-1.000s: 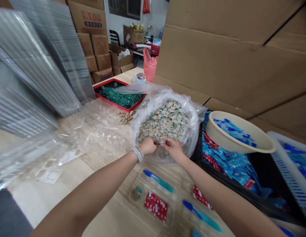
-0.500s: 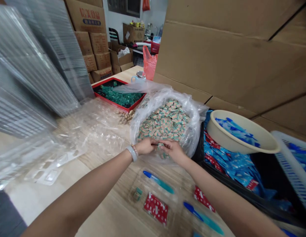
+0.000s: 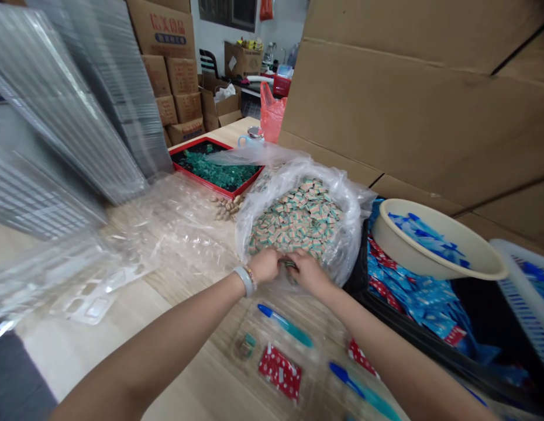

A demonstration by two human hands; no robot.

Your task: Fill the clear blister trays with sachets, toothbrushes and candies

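A clear plastic bag (image 3: pixel 353 216) stands open on the table, full of small tan-and-green printed pieces (image 3: pixel 298 222). At its near rim my left hand (image 3: pixel 265 266) and my right hand (image 3: pixel 307 272) meet, fingers curled and tips almost touching. Between the right fingers a few of the small pieces show. Whatever the left fingers grip is hidden. Below the hands lies a clear plastic tray (image 3: pixel 237 345) holding a blue-and-teal pen-like stick (image 3: pixel 287 326), a red spotted packet (image 3: pixel 279 371) and a small stack of the pieces (image 3: pixel 245 345). A second similar stick (image 3: pixel 360 389) lies by my right forearm.
A red-rimmed tray (image 3: pixel 214 187) of green bits is behind on the left, near peanut-like pieces (image 3: pixel 228 207). Stacked clear trays (image 3: pixel 79 105) lean at left. A cream basin (image 3: pixel 434 263) stands at right over blue packets (image 3: pixel 412 292). Cardboard (image 3: pixel 408 105) walls the back.
Both hands remain at the bag's near rim; the right fingers have curled inward around the small pieces. The whole view has shifted slightly.
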